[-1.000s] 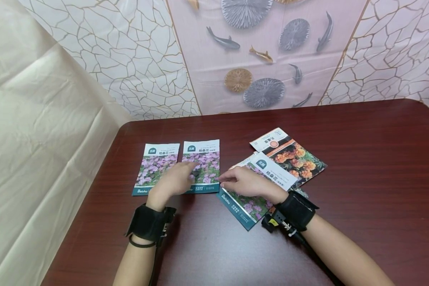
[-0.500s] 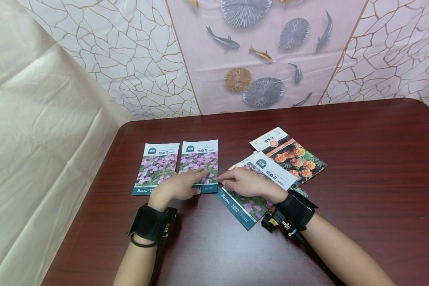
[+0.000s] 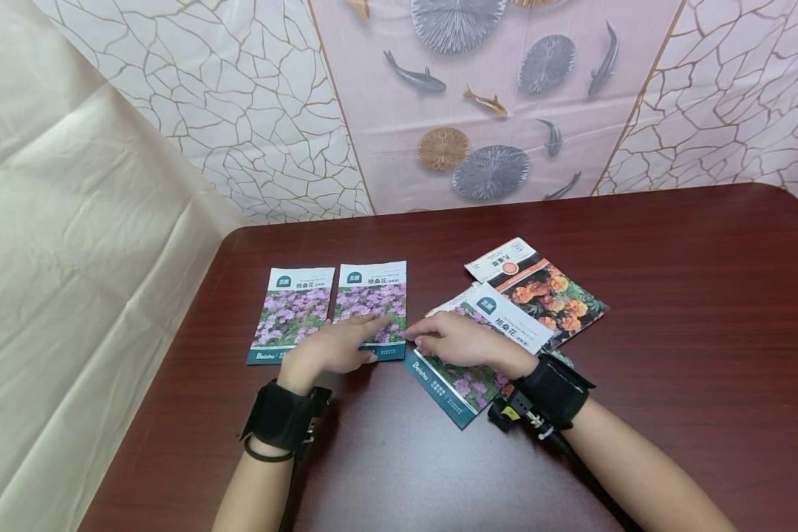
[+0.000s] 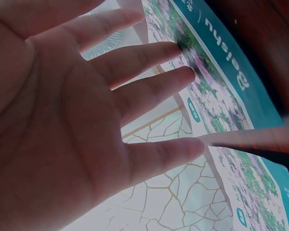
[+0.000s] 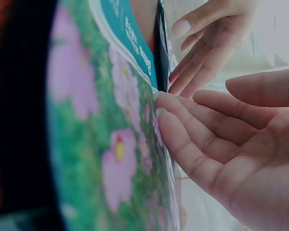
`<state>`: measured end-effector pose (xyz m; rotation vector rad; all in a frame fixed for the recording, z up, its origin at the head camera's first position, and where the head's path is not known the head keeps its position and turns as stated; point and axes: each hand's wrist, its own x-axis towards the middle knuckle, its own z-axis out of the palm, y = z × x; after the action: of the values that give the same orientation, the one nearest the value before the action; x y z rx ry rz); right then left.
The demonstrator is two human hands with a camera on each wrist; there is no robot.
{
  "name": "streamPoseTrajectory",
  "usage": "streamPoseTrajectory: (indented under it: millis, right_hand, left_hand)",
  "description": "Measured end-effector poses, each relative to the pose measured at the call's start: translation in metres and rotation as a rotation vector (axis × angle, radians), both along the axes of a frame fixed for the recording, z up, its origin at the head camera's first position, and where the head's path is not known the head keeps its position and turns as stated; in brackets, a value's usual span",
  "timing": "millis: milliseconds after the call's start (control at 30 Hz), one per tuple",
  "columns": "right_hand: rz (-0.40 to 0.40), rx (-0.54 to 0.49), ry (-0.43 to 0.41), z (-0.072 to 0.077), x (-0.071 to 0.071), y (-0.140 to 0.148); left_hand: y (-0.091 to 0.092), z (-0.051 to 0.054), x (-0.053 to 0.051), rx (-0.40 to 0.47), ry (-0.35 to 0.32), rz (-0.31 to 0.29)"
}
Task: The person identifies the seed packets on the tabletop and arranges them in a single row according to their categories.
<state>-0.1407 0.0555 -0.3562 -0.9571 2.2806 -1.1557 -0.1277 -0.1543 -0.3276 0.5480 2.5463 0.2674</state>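
Observation:
My left hand [image 3: 335,347] lies over the lower part of a pink-flowered seed packet [image 3: 371,295]. Its fingers are straight and spread, the fingertips touching the packet's face, as the left wrist view also shows. A matching seed packet [image 3: 291,318] lies just to the left, a narrow gap between them. My right hand [image 3: 462,338] rests on a third pink-flowered packet [image 3: 462,384], which lies tilted. Extended fingertips [image 5: 171,127] touch its printed face in the right wrist view. The right index finger points toward the middle packet's right edge; contact there is unclear.
An orange-flowered packet [image 3: 548,299] lies askew, partly beneath the tilted one. More packet edges peek out under that pile. All lie on a dark red-brown table [image 3: 691,318]. Patterned cloth [image 3: 492,111] hangs behind the far edge, and a cream sheet [image 3: 73,295] on the left.
My left hand has shifted slightly right and toward the near edge of the middle packet, its fingers now more spread. That packet slid slightly left. The right hand has hardly moved.

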Motion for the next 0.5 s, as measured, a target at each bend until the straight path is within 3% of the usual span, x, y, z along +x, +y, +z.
streamPoseTrajectory:
  millis: [233, 500]
  right_hand:
    - [-0.034, -0.020, 0.047, 0.004, -0.001, 0.004]
    - [-0.069, -0.021, 0.031, 0.015, -0.002, 0.013]
  left_hand:
    - [0.005, 0.001, 0.002, 0.050, 0.085, -0.009]
    - [0.011, 0.002, 0.004, 0.104, 0.186, -0.022]
